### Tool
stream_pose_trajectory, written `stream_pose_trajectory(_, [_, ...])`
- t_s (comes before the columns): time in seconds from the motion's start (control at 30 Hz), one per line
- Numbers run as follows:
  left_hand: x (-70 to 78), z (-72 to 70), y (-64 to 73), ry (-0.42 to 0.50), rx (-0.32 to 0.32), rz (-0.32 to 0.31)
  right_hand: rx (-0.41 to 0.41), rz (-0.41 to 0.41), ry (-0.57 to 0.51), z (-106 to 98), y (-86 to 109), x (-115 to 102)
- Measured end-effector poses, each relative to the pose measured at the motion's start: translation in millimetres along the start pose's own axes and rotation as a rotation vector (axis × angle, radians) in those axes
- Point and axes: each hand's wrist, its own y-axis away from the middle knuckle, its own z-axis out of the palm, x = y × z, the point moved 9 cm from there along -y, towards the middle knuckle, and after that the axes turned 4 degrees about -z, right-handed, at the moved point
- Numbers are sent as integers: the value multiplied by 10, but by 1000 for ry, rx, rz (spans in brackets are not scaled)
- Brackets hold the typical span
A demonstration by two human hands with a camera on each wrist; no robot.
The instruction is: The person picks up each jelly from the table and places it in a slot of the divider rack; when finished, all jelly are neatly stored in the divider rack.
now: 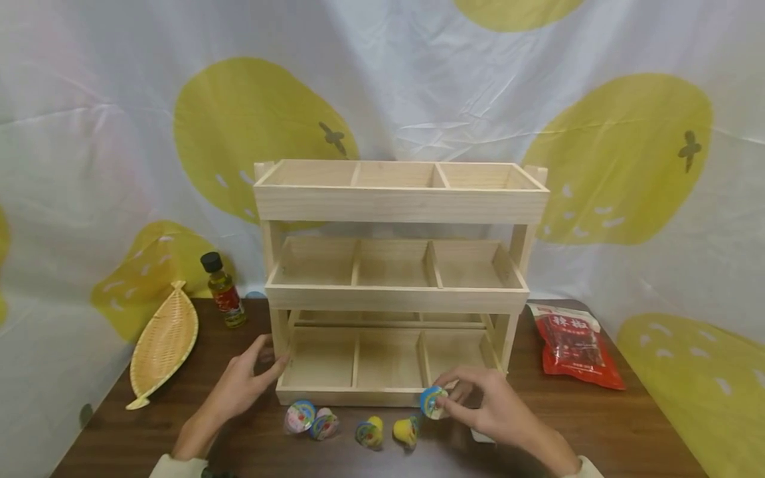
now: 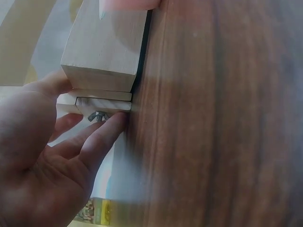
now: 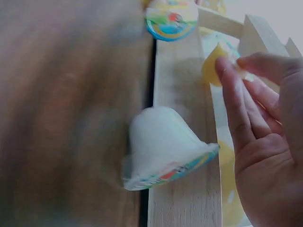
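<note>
A three-tier wooden rack (image 1: 400,206) stands at the middle, each tier split into three compartments. My left hand (image 1: 242,382) grips its lower left side, thumb and fingers on either side of a wooden post (image 2: 111,103) beside a wing nut (image 2: 99,116). With thumb and fingertips, my right hand (image 1: 499,405) pinches a jelly cup (image 1: 433,403) with a blue-edged lid, in front of the bottom right compartment. Yellow jelly cups (image 1: 405,431) and pinkish ones (image 1: 299,417) lie before the rack. Partly hidden under the right hand is a white jelly cup (image 3: 158,130).
On the left are a boat-shaped woven basket (image 1: 164,345) and a black-capped oil bottle (image 1: 224,292). A red bag of dried chilies (image 1: 575,346) lies right of the rack. Behind hangs a curtain (image 1: 406,79) with yellow fruit prints. The table (image 1: 627,431) is dark wood.
</note>
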Motion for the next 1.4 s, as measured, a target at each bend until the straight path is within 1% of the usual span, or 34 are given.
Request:
stream_pose_trajectory(0.13, [21,0,10,5,-1,8,61,79,-72,-125,-44,126])
stream_pose_trajectory(0.23, [34,-6,18,5,3,13,110,147,-63,-204,-79,244])
stream_pose_trajectory(0.33, [39,-9,22,8,5,15,133,220,-40,-240,-111,367])
stream_pose_trajectory(0.43, [32,-5,19,11,6,16,137,257,2,-243,-148,461])
stream_pose_trajectory(0.53, [16,6,8,13,5,16,131,271,67,-241,-188,517])
stream_pose_trajectory(0.6, [9,11,2,16,7,18,123,285,106,-244,-205,545])
stream_pose_trajectory(0.73, [6,17,2,20,11,23,98,315,152,-243,-218,588])
stream_pose_trajectory(0.8, [5,14,7,21,12,21,83,326,173,-234,-223,598])
stream_pose_trajectory(0.93, [9,-1,19,12,15,15,28,340,189,-177,-242,606])
stream_pose_trajectory(1.0, [8,-3,22,9,15,8,-4,341,180,-139,-244,611])
stream_pose_trajectory(1.17, [10,6,30,16,12,0,-36,319,193,-88,-245,613])
stream_pose_trajectory(1.3, [17,7,27,19,10,6,-47,286,251,-85,-256,586])
stream_pose_trajectory(1.4, [18,5,20,19,9,9,-66,263,269,-83,-261,568])
